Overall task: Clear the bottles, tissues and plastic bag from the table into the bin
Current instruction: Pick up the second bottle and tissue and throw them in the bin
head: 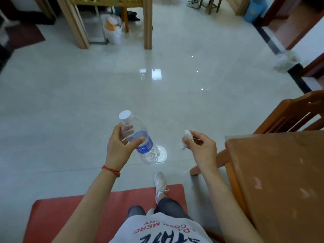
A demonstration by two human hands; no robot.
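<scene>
Left hand point(121, 146) is gripping a clear plastic water bottle point(138, 137) around its upper half, thumb across the blue label, fingers curled behind it. Bottle is tilting, white cap point(125, 115) pointing up and away, base angling down toward the floor. There's a red string bracelet point(111, 170) sitting on that wrist. Right hand point(199, 146) is pinching a crumpled white tissue point(185, 139) between thumb and fingertips, with the wad sticking out to the left of the hand. Both hands are hovering out in front of the body, well apart from each other, over the shiny pale tile floor point(87, 102).

Below them, a white sneaker point(159, 185) is stepping off a red mat point(78, 216) onto the tiles. Wooden table point(280, 181) is sitting off to the right, just beside the right arm, with a wooden chair point(294, 114) behind it.

Farther out, a white bag-lined bin point(113, 30) is standing beside the legs of some wooden furniture point(148, 23) at the top left. A blue bin point(254, 9) is showing at the top right, and something pale and blurry is sitting near the right wall, can't tell what it is.
</scene>
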